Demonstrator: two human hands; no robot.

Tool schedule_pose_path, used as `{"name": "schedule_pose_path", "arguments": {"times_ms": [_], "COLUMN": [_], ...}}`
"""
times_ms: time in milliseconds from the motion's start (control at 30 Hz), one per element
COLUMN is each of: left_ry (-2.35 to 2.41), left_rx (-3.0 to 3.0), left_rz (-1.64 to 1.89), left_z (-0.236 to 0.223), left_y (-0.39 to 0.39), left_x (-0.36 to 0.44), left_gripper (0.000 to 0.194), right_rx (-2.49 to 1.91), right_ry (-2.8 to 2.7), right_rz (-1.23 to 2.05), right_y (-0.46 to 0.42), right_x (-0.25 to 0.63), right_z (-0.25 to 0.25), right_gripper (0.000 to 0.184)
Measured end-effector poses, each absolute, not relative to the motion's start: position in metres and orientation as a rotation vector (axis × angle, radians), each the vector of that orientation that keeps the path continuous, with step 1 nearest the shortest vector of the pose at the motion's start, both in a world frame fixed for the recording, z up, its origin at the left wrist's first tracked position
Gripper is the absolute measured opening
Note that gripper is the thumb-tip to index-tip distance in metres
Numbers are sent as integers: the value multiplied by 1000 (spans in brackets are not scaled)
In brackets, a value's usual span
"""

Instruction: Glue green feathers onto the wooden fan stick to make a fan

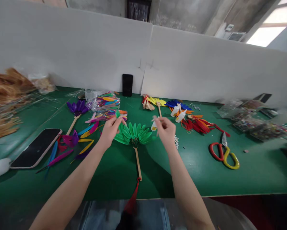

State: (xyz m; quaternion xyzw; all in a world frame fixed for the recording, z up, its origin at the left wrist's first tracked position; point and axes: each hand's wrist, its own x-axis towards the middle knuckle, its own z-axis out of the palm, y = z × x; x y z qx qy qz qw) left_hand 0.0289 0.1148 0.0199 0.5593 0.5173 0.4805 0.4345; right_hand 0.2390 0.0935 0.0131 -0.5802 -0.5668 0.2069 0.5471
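A green feather fan (135,132) lies in front of me, its wooden handle (138,164) pointing my way and a red tassel (133,195) hanging over the table edge. Above the fan's left side, my left hand (111,129) is closed in a pinch on a small green feather (117,113). My right hand (166,129) hovers at the fan's right side, thumb and fingers pressed together; what they hold is blurred and too small to name. A white glue bottle (154,126) shows just left of that hand, partly covered by it.
Scissors (224,153) with red and yellow handles lie at right. A phone (36,148), loose coloured feathers (86,140) and a purple fan (77,108) occupy the left. Behind are bagged feathers (107,103), an upright black phone (127,85), a yellow fan (157,101) and glue bottles (181,115).
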Motion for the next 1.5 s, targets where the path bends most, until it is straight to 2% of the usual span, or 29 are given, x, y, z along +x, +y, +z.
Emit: {"name": "schedule_pose_path", "arguments": {"times_ms": [67, 100, 200, 333, 400, 667, 800, 933, 1167, 1500], "left_ry": [1303, 1300, 1281, 1295, 1317, 1286, 1155, 1094, 1005, 1042], "left_rx": [1307, 1283, 1275, 1306, 1316, 1588, 1654, 1643, 1615, 1720], "left_rz": [1247, 1254, 1256, 1256, 1250, 1213, 1264, 1273, 1123, 975], "left_z": [20, 19, 17, 15, 16, 18, 22, 22, 13, 18], "left_y": [120, 122, 124, 123, 123, 123, 119, 117, 116, 103], "left_x": [23, 21, 20, 23, 23, 21, 25, 25, 24, 29], "left_gripper": [36, 35, 34, 36, 39, 34, 30, 32, 41, 33], "right_rx": [-1437, -1452, -1499, -1472, -1399, -1224, -1250, -1238, -1167, -1191], "right_ry": [-1184, -1203, -1491, -1647, -1592, -1412, -1447, -1448, -1210, -1272], "right_rz": [177, 138, 338, 639, 714, 945, 820, 711, 1005, 1121], "right_y": [102, 106, 117, 126, 127, 111, 102, 96, 95, 92], "right_x": [261, 271, 290, 291, 288, 267, 249, 240, 230, 220], "right_z": [8, 3, -21, -49, -50, -9, 1, 8, 12, 12], "right_gripper": [35, 41, 65, 43, 37, 40, 44, 36, 37, 40]}}
